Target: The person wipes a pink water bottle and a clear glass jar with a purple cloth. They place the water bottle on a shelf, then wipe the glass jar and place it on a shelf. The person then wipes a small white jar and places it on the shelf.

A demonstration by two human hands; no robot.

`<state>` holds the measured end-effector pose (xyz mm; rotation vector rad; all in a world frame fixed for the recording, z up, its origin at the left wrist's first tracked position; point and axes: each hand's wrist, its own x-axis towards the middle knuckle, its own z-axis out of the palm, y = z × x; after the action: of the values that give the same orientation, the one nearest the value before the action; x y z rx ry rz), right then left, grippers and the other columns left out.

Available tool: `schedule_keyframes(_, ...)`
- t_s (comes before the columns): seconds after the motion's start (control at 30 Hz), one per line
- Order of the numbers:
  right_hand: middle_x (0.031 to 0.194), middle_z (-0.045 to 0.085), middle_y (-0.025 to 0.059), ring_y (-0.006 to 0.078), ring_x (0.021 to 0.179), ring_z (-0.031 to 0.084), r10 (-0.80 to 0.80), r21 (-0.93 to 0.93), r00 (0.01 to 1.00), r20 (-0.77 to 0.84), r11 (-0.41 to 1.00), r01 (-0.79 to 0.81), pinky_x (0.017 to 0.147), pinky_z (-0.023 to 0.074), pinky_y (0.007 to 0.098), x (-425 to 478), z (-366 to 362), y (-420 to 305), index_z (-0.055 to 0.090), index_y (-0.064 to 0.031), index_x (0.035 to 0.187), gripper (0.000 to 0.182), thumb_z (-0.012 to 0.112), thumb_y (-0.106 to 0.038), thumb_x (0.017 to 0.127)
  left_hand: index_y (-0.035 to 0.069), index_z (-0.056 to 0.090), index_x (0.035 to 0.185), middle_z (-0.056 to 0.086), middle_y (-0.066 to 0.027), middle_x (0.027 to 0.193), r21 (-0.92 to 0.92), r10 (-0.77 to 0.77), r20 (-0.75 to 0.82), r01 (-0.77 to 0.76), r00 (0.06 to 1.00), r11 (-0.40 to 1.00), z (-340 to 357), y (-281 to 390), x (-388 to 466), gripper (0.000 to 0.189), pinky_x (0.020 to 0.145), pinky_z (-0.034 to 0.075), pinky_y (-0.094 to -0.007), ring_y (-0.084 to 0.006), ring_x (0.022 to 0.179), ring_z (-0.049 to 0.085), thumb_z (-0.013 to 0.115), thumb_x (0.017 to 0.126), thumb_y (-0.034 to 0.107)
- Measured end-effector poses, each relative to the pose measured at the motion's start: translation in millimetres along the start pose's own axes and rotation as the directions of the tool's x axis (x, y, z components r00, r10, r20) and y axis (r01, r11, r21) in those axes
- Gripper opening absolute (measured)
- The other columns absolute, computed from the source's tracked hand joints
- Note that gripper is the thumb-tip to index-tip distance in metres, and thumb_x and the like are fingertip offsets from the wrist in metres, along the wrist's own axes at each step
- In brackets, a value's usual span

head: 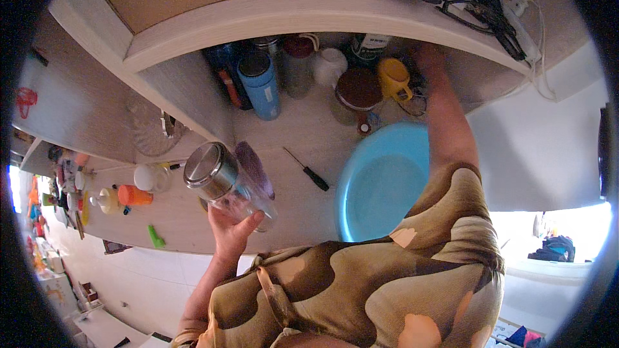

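My left hand (229, 233) is wrapped around the lower part of a clear jar (249, 198) with a silver metal lid (205, 166), held tilted above the desk. My right hand (428, 55) reaches into the dim back corner of the shelf compartment. Its fingers are too dark to make out. Nearest to it are a yellow mug (394, 75) and some dark cable (413, 104). A jar with a dark red lid (359, 88) stands just left of the mug. Below my right forearm lies a light-blue plastic basin (387, 193).
A screwdriver (309, 171) and a purple object (254, 169) lie on the desk. A blue tumbler (260, 89), a white container (331, 65) and other bottles stand at the compartment's back. A shelf board (319, 12) overhangs them. Leftward are an orange cup (135, 195) and a green object (155, 237).
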<state>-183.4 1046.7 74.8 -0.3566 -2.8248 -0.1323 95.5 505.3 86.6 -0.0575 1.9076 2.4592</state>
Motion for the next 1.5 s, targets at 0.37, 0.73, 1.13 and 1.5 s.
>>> schedule_keyframes(0.37,0.115,0.057,0.0188,0.0363,0.107,0.054,0.102,0.075,0.993,-0.057,0.992,-0.098,0.093,0.042,0.0421,-24.9,-35.1,-10.4,0.057,-0.0033,0.112,0.037,0.058,-0.024,0.081,0.002,0.037,0.124,0.051,-0.0088,0.116,-0.051,-0.011,0.004,0.012,1.0,0.999,2.3,1.4,3.8,0.075,0.091,0.045,-0.038,-0.0217,0.107,0.052,0.08,0.064,0.007)
schedule_keyframes(0.73,0.099,0.065,0.012,0.0224,0.091,0.061,0.08,0.671,0.987,0.14,0.725,-0.154,0.081,0.049,0.036,-53.5,-123.1,-16.1,0.061,-0.0042,0.107,0.04,0.069,-0.025,0.074,0.005,0.036,0.125,0.049,-0.0082,0.118,-0.052,0.046,0.045,-0.043,0.998,0.998,5.1,5.3,4.8,0.075,0.093,0.045,-0.0398,-0.0217,0.107,0.051,0.08,0.064,0.008)
schedule_keyframes(1.13,0.098,0.064,0.0108,0.0211,0.09,0.061,-0.434,0.695,0.901,0.021,0.654,0.299,0.082,0.0486,0.0326,-67.3,-140.4,-132.7,0.062,-0.0036,0.104,0.036,0.07,-0.02,0.074,0.004,0.036,0.123,0.049,-0.0102,0.116,-0.016,0.07,0.047,-0.069,0.996,0.997,0.6,9.6,-4.2,0.074,0.091,0.046,-0.0395,-0.0226,0.107,0.052,0.08,0.064,0.009)
schedule_keyframes(1.5,0.098,0.065,0.0127,0.0265,0.091,0.062,-0.558,0.514,0.817,0.148,0.749,0.418,0.082,0.0479,0.0354,-88.5,-158.8,-194.5,0.063,-0.0056,0.103,0.038,0.07,-0.024,0.071,0.004,0.037,0.123,0.051,-0.0091,0.116,-0.015,0.099,0.021,-0.099,0.995,0.995,2.7,5.5,-2.2,0.073,0.091,0.046,-0.0389,-0.0223,0.108,0.052,0.079,0.064,0.009)
